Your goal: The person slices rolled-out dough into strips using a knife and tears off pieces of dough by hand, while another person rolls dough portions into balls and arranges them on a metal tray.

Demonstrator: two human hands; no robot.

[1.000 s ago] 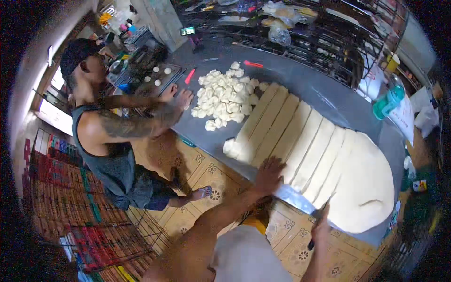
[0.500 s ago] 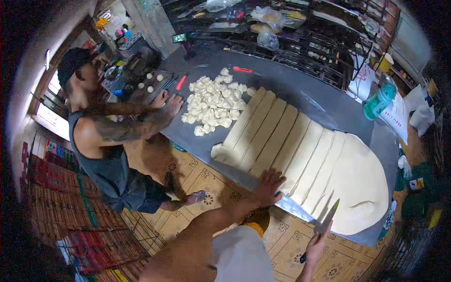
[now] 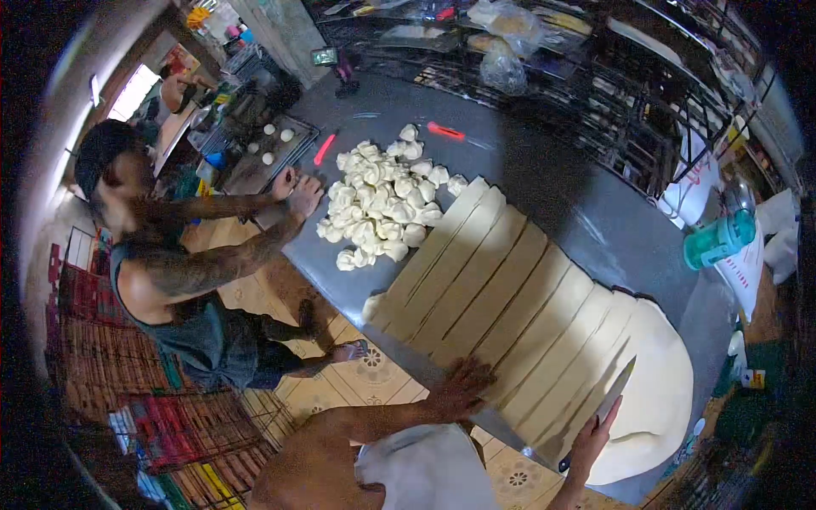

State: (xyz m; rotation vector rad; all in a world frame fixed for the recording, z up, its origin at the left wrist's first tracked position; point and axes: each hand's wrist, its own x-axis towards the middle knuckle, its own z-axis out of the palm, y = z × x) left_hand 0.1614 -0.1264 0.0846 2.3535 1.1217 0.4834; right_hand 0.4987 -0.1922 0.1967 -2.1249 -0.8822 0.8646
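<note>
Since the earlier frame, the camera view has shifted, the right hand [image 3: 589, 438] and knife reach farther over the dough, and shadow covers more of the cut strips [image 3: 510, 314].

Largest item: the smooth grey tabletop [image 3: 616, 246]. Upon it, at 4 o'clock from view centre, lies the broad, pale, flat dough sheet [image 3: 654, 399], slit crosswise into long strips, with an uncut rounded end. A co-worker [image 3: 200, 255] stands at 9 o'clock. The heap of small white dough pieces [image 3: 382, 204] occupies 11 o'clock. The translucent green plastic bottle [image 3: 718, 242] is at 3 o'clock.

Left hand [image 3: 461, 391]: 5 o'clock, fingers spread, palm down at the near edge of the strips. Right hand: between 4 and 5 o'clock, closed around the long, pointed metal knife [image 3: 615, 391], its blade over the sheet beside the uncut end.

Cautions: blade drag could wrinkle the soft dough. Shadow may mask the slits, causing uneven widths. Firm left-hand pressure could stretch or thin the strips; tacky edges in contact could rejoin.
</note>
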